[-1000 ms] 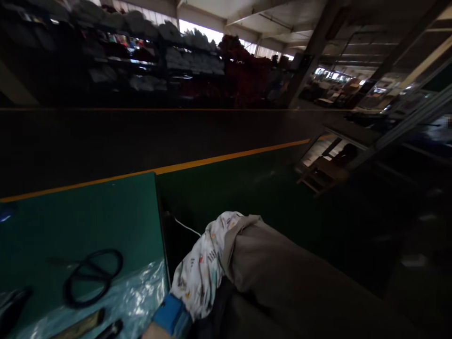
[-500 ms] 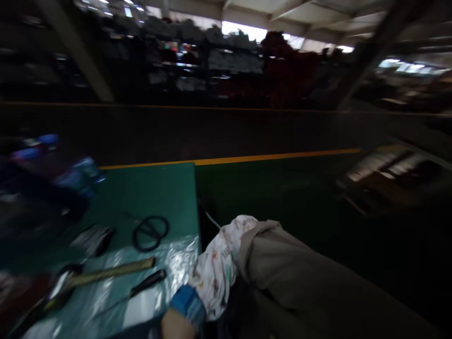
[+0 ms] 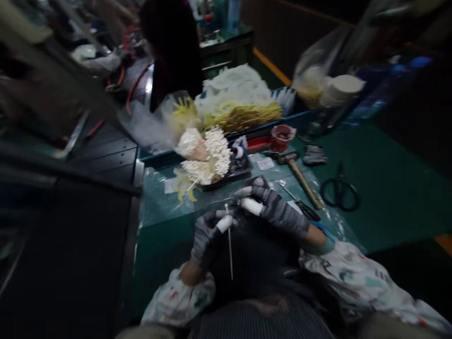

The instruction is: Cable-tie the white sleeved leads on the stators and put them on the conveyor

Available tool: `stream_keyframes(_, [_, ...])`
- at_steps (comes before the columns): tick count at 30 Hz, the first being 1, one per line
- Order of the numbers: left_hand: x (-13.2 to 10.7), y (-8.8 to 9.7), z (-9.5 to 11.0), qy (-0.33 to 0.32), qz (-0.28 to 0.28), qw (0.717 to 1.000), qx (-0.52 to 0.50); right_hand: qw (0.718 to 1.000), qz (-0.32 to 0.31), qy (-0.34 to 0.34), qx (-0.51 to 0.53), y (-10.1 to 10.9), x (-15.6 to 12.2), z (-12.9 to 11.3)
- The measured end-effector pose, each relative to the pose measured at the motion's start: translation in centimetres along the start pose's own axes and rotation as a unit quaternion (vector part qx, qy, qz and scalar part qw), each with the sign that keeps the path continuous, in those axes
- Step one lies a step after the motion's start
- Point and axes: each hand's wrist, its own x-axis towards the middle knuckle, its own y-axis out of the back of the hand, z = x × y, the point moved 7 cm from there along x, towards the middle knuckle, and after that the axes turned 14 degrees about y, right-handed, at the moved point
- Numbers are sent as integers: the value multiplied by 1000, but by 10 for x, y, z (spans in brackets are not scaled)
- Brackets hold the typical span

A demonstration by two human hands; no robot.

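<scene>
Both my hands wear grey knit gloves with white taped fingertips and meet at the near edge of a green table [image 3: 388, 169]. My left hand [image 3: 208, 233] is closed in a pinch on a thin white stick [image 3: 230, 245] that hangs down from it. My right hand [image 3: 271, 207] is curled just to the right, fingertips toward the stick's top; what it holds is too small to make out. A dark cloth [image 3: 254, 254] lies under my hands.
A bundle of white sticks [image 3: 208, 155] lies on a dark tray behind my hands. A hammer [image 3: 300, 176], black scissors [image 3: 339, 190], a red cup [image 3: 282, 136] and heaps of yellow and white material [image 3: 243, 101] sit further back. Another person [image 3: 173, 52] stands beyond.
The view has swung from the dark floor and my raised right sleeve to the table. Both gloved hands are now in sight, pinching the thin stick.
</scene>
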Motion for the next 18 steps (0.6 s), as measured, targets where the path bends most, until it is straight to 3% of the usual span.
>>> stream_keyframes(6, [9, -14, 9, -20, -57, 998, -11, 996, -25, -25, 86, -35, -6, 11])
stream_keyframes(9, [8, -14, 8, -43, -54, 998, -10, 995, -11, -17, 98, -39, -1, 3])
stream_keyframes(11, [7, -14, 3, -43, -57, 997, -14, 997, 29, -2, 72, -25, 5, -7])
stream_keyframes(14, [7, -14, 1, -85, -38, 996, -5, 987, 147, 57, 18, 18, 16, -37])
stream_keyframes(16, [7, -7, 4, -146, 9, 989, -14, 964, 235, 120, -16, 48, 26, -65])
stream_keyframes(18, [7, 6, 6, -209, 72, 974, -51, 939, 286, 185, -40, 65, 41, -91])
